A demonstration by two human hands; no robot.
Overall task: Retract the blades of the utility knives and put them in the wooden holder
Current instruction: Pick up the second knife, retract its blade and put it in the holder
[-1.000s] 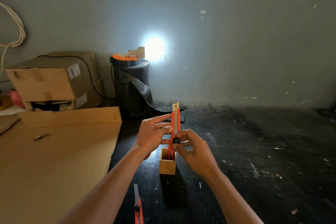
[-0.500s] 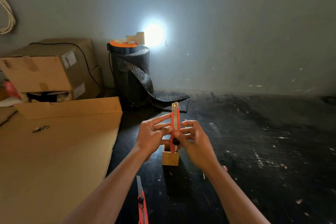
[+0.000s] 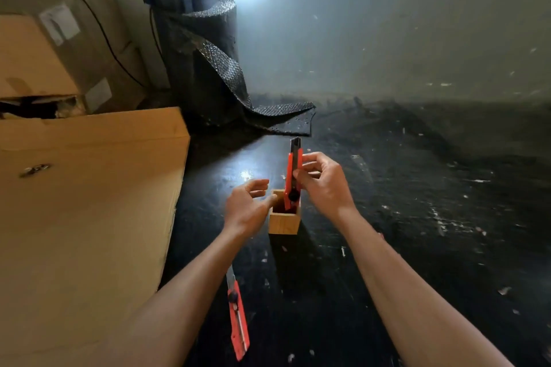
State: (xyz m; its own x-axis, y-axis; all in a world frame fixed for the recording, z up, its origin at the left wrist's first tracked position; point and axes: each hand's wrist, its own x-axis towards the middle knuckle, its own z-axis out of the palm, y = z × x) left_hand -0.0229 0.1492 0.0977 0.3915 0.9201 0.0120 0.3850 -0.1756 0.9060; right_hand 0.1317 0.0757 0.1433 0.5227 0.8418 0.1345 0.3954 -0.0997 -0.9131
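A small square wooden holder [image 3: 283, 223] stands on the dark floor. My right hand [image 3: 323, 185] grips a red utility knife [image 3: 293, 171] upright, its lower end inside the holder's opening and its dark tip pointing up with no blade showing. My left hand [image 3: 247, 207] is off the knife, fingers apart, its thumb at the holder's left rim. A second red utility knife [image 3: 238, 323] lies flat on the floor between my forearms, its silver blade extended toward the holder.
A large flat cardboard sheet [image 3: 89, 217] covers the floor on the left with a small metal piece [image 3: 35, 170] on it. Cardboard boxes [image 3: 59, 48] and a black bubble-wrap roll [image 3: 202, 68] stand against the wall. Scraps litter the dark floor.
My left hand has let go of the knife and dropped beside the holder. My right hand has lowered the knife's end into the holder. The camera has tilted down and moved closer.
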